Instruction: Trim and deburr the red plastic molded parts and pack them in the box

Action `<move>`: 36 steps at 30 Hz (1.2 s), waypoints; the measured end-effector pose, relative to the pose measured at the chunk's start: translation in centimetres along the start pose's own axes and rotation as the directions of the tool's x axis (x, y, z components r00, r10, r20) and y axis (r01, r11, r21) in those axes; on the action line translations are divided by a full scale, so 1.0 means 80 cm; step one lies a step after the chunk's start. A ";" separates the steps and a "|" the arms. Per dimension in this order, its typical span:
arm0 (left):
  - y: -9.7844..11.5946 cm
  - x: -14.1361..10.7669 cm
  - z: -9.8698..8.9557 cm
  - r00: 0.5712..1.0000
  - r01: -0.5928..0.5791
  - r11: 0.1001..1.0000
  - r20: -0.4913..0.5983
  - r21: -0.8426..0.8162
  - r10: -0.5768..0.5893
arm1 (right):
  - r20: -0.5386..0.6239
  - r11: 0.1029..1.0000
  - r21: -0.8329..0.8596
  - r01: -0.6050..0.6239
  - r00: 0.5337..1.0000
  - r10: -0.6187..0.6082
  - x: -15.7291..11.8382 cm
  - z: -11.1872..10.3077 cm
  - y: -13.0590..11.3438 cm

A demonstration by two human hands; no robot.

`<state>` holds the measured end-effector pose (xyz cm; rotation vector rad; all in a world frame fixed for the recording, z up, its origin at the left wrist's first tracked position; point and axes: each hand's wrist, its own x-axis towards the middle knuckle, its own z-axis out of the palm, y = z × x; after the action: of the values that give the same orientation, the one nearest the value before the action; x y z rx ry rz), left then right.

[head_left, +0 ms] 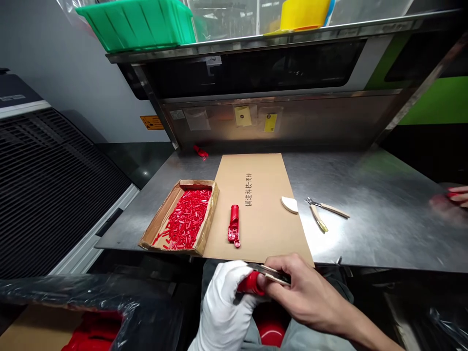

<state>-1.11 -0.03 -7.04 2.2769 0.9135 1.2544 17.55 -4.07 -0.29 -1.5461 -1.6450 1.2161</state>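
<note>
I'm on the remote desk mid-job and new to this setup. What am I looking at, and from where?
There is no robot: this one picture comes from a camera on a person's head, looking forward and down. The gloved left hand grips a red part; the bare right hand holds a slim tool, partly hidden. On the metal table lies a cardboard sheet bearing a red assembly and, at its right edge, a white wedge. Left of the assembly is an open box of small red pieces; to the wedge's right, pliers. Another person's hand shows far right.
</note>
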 end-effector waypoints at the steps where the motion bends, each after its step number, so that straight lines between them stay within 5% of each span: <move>1: 0.000 -0.001 -0.002 0.999 -0.013 0.999 0.043 0.033 0.011 | 0.031 0.999 -0.025 0.033 0.999 -0.032 -0.001 -0.006 -0.001; 4: 0.008 0.000 -0.011 0.970 0.026 0.998 0.242 -0.053 -0.013 | 0.150 0.992 -0.040 0.116 0.983 -0.109 -0.005 -0.022 -0.005; 7: 0.019 -0.001 -0.014 0.910 0.238 0.923 0.400 -0.303 -0.104 | 0.142 0.994 0.002 0.108 0.984 -0.107 -0.007 -0.030 -0.007; 10: 0.016 -0.006 -0.011 0.936 0.306 0.899 0.270 -0.315 -0.224 | -0.054 0.988 -0.100 0.115 0.991 -0.121 -0.009 -0.027 0.006; 14: -0.001 -0.014 -0.008 0.971 0.234 0.949 0.107 -0.211 -0.215 | -0.242 0.909 -0.345 0.232 0.914 -0.325 -0.022 -0.009 0.036; 20: -0.004 -0.015 -0.009 0.982 0.183 0.961 0.095 -0.208 -0.166 | -0.267 0.785 -0.556 0.272 0.836 -0.479 -0.033 0.011 0.046; 36: -0.007 -0.020 0.003 0.975 0.214 0.946 0.004 -0.244 -0.220 | -0.290 0.778 -0.593 0.208 0.846 -0.447 -0.032 0.018 0.048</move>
<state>-1.73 -0.73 -8.42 1.9193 0.9335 1.2241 18.43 -7.21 -3.84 -1.5796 -1.9419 0.1871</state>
